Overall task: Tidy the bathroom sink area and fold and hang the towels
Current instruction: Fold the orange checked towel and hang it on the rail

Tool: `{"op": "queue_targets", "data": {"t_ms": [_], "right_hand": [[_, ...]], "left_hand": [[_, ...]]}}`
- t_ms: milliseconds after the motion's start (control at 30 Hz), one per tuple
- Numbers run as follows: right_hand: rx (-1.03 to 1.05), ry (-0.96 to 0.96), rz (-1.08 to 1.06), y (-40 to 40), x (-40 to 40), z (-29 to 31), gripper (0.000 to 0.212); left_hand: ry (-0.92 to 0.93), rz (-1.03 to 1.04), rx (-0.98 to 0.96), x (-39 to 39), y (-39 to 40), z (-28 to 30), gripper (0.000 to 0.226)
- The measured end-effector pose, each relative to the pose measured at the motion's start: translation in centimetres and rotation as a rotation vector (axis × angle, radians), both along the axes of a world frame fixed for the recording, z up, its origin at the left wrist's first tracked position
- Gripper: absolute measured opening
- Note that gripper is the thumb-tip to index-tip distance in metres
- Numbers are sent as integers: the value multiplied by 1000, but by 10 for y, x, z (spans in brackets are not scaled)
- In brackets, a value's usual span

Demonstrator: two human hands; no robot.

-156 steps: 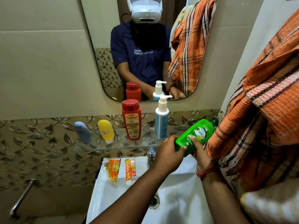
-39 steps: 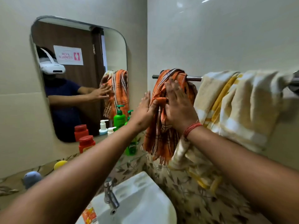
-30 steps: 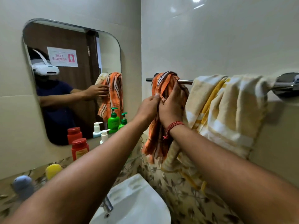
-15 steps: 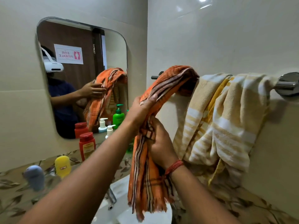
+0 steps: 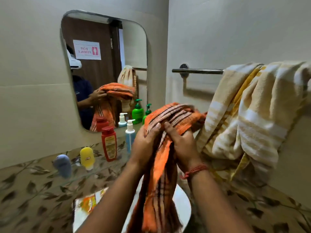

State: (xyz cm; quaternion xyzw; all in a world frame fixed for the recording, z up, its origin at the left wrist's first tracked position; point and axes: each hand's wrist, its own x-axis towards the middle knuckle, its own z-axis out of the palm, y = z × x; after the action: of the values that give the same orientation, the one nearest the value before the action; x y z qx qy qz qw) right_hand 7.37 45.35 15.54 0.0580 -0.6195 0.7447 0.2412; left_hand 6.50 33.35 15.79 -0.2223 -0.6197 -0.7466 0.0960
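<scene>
Both hands — the left hand (image 5: 145, 145) and the right hand (image 5: 183, 145) — have a curled grip on the bunched orange towel (image 5: 168, 118), held off the rail (image 5: 197, 71) above the sink (image 5: 183, 204), left of the yellow towel (image 5: 252, 111). The folding step is in hand. Next it needs spreading flat — find the corners.

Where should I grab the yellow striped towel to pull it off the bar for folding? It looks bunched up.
Grip the yellow striped towel at its top fold where it drapes over the towel bar, coming from the front and lifting up. Its lower part hangs in crumpled bunches, so tugging there would probably only drag it.
</scene>
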Motion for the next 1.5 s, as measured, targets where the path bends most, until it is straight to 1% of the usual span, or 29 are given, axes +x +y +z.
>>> {"op": "queue_targets", "data": {"t_ms": [33,100,133,200,233,300,367,400,467,567,600,667,733,767,800,833,867,900,933,1000,1033,1067,1133,1200,1267,1300,1333,1433,1500], "right_hand": [[33,-9,-66,-6,0,-2,47],[23,-32,-106,-18,2,-8,56],[15,-42,-102,-24,6,-9,59],[53,-26,-93,-31,14,-12,56],[82,-6,-83,-32,16,-15,51],[112,14,-44,-33,23,-21,34],[133,-13,19,-32,25,-29,17],[141,-31,50,-31,25,-33,11],[164,-67,63,-29,23,-45,8],[182,-142,98,-20,21,-58,12],[176,-181,116,-16,20,-62,13],[121,-273,163,-10,18,-70,17],[6,-382,253,-5,15,-82,21],[-52,-437,299,-4,16,-89,26],[-95,-487,340,-2,15,-95,33],[-114,-520,388,0,16,-102,43],[-99,-530,433,3,16,-108,52],[-46,-535,472,6,17,-114,61],[49,-539,507,10,19,-118,70],[314,-497,583,20,23,-119,84],[452,-453,618,26,24,-117,86],[559,-419,647,31,26,-113,83],[667,-416,700,38,30,-100,73],[823,-361,687,41,35,-86,54],[1040,-256,608,42,39,-68,34],[1096,-217,574,41,42,-59,30],[1101,-205,544,39,46,-51,30],[969,-186,389,31,59,-40,49],[988,-117,356,28,66,-37,61]], "left_hand": [[14,83,-29,5,-2,-1,35],[10,272,-101,17,-7,0,28],[13,339,-153,23,-9,-1,31],[36,457,-240,35,-13,-5,46],[56,528,-258,39,-15,-10,49],[111,718,-271,47,-21,-21,45],[186,906,-293,56,-23,-32,31],[212,947,-328,61,-21,-37,21],[201,892,-412,71,-12,-46,7],[134,790,-570,80,4,-64,5],[110,773,-617,82,7,-70,10],[48,699,-675,89,11,-84,26],[-20,614,-754,97,14,-95,46],[-48,592,-799,102,16,-100,53],[-56,596,-823,105,18,-104,54],[-54,631,-809,108,18,-107,50],[-52,687,-749,110,17,-110,43],[-70,748,-665,112,16,-110,38],[-112,799,-581,115,15,-108,34],[-225,826,-444,120,11,-103,29],[-273,815,-398,121,11,-101,28],[-303,795,-376,122,10,-98,26],[-334,731,-376,121,10,-91,24],[-342,666,-400,117,11,-85,24],[-324,619,-450,113,8,-81,23],[-318,602,-458,111,7,-79,23],[-314,594,-446,111,5,-77,24],[-337,594,-329,111,-2,-74,22],[-346,563,-312,111,-4,-73,22]]}}
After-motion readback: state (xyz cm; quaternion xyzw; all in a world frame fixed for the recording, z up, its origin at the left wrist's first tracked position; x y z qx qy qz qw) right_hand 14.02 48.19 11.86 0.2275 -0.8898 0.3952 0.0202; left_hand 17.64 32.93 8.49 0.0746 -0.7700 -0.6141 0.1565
